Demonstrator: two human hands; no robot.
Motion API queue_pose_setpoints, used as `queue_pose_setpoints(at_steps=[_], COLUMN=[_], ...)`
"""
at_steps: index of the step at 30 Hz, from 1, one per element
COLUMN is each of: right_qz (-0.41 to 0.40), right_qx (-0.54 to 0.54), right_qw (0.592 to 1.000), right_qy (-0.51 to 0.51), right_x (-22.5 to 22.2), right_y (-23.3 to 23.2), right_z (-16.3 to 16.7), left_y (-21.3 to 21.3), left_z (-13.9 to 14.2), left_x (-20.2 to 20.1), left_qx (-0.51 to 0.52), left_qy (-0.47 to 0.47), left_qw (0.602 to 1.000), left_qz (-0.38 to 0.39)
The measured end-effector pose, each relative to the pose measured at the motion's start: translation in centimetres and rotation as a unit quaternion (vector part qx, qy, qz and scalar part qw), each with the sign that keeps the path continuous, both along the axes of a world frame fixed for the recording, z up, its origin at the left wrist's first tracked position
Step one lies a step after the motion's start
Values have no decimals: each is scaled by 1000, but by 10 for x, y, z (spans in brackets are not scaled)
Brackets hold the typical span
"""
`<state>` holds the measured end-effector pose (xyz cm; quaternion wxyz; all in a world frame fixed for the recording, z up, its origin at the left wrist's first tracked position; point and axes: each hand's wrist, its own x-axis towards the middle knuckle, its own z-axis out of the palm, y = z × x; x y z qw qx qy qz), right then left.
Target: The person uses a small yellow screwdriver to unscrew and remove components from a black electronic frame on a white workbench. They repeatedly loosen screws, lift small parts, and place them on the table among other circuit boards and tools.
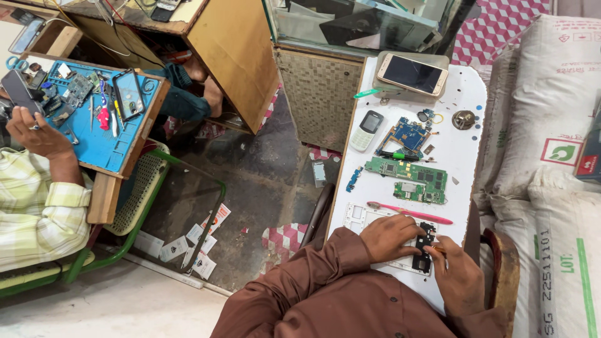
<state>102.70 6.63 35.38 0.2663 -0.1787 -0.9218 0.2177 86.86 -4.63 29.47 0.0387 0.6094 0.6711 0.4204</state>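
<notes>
A dark, worn concrete floor (250, 188) strewn with small white paper scraps (194, 244) runs between a brown wooden desk (235, 56) and a narrow white worktable (463, 150), turning to pale smooth flooring (106, 307) at the lower left. A green metal-framed chair with a cream mesh seat (141, 188) stands beside a blue work mat on a wooden board (103, 147). Stacked white woven sacks (551, 156) fill the right side, behind them a pink-and-white patterned surface (494, 28).
</notes>
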Motion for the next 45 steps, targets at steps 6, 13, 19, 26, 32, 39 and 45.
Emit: queue_pose_setpoints(at_steps=[6,13,19,26,32,39,45], right_qz=[69,113,14,-2,143,42,61], right_qx=[-4,-71,-41,-74,-104,-81,-72], right_qw=[998,991,999,997,984,996,995], right_qy=[12,26,33,-7,16,4,27], right_x=[-2,-4,-7,-8,-9,-11,-18], right_y=[6,17,16,20,45,39,38], right_z=[12,3,-9,-5,-9,-17,-9], left_y=[3,7,12,14,16,20,25], left_z=[1,2,0,-2,0,0,-1], left_x=[-1,-5,-5,-6,-10,-13,-13], left_qx=[-22,-20,-2,-8,-21,-12,-5], left_qy=[-24,-28,4,1,-4,-6,-7], left_qw=[999,999,1000,1000,1000,1000,1000], left_qz=[-1,-3,7,0,-3,-5,-1])
